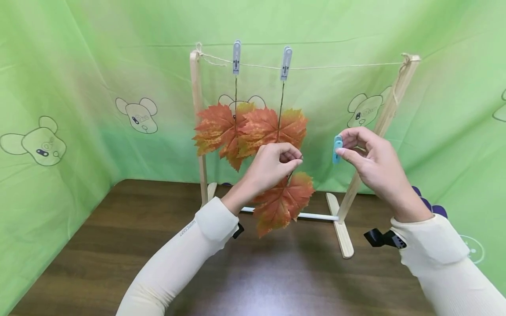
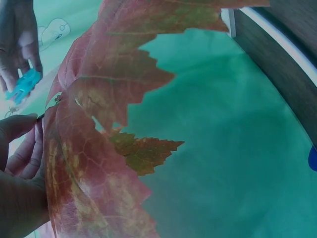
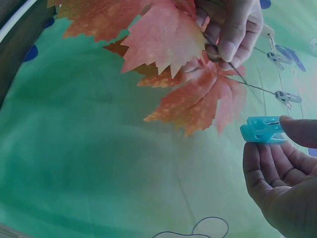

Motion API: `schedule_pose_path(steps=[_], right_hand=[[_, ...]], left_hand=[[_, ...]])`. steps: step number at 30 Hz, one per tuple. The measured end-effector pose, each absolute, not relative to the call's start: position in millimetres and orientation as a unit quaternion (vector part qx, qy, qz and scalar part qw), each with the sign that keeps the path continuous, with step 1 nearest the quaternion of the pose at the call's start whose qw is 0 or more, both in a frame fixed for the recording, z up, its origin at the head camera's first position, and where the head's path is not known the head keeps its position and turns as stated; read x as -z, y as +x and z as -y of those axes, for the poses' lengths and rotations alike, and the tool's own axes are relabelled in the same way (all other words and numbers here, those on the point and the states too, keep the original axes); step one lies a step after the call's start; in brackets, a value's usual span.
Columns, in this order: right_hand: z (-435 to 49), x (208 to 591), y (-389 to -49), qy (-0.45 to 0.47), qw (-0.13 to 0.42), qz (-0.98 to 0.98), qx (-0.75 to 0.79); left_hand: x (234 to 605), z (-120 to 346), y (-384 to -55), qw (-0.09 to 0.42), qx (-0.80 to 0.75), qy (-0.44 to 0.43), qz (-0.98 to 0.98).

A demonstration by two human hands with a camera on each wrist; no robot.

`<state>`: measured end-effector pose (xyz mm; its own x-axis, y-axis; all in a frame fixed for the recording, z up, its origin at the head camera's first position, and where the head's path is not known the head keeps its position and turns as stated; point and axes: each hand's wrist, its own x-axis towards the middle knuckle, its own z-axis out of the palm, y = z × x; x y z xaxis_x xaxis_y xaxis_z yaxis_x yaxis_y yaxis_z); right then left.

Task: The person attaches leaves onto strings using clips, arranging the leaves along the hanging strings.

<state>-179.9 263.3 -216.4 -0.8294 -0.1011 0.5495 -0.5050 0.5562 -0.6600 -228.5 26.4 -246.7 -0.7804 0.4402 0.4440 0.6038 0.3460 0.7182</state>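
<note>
My left hand (image 1: 274, 164) pinches the thin dark stem of an orange-red artificial maple leaf (image 1: 283, 199), which hangs below the fingers. In the left wrist view that leaf (image 2: 99, 94) fills much of the picture. My right hand (image 1: 373, 162) holds a turquoise clothespin (image 1: 337, 149) between thumb and fingers, right of the leaves. The right wrist view shows the clothespin (image 3: 262, 130) side-on. Behind the left hand, two more maple leaves (image 1: 219, 129) (image 1: 269, 127) hang by their stems from grey clothespins (image 1: 236, 57) (image 1: 286, 63) on a string.
The string (image 1: 340, 66) runs between two wooden posts (image 1: 195, 87) (image 1: 395, 101), tied at their tops. A white bar (image 1: 318, 216) joins the posts low down, above wooden feet (image 1: 344, 239). The frame stands on a brown table (image 1: 118, 245) before a green cloth (image 1: 166, 26) with bear drawings.
</note>
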Motion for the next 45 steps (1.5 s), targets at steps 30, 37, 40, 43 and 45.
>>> schedule_pose_path(steps=[30,37,40,43,45], right_hand=[[-247.7,174.1,-186.6,0.213,0.286,0.788,-0.502],[-251.8,162.0,-191.4,0.230,0.290,0.744,-0.557],[-254.1,155.6,-193.5,0.231,0.298,0.736,-0.563],[-255.9,150.1,-195.2,0.227,0.306,0.741,-0.552],[-256.4,147.0,-195.9,0.226,0.310,0.744,-0.547]], left_hand=[[214.5,-50.2,-236.5,0.103,0.536,-0.303,0.781],[209.0,-57.5,-239.0,0.099,0.545,-0.305,0.775],[206.8,-59.7,-239.7,0.097,0.547,-0.305,0.774],[205.5,-61.7,-240.3,0.098,0.549,-0.303,0.772],[204.8,-62.8,-240.8,0.098,0.551,-0.302,0.772]])
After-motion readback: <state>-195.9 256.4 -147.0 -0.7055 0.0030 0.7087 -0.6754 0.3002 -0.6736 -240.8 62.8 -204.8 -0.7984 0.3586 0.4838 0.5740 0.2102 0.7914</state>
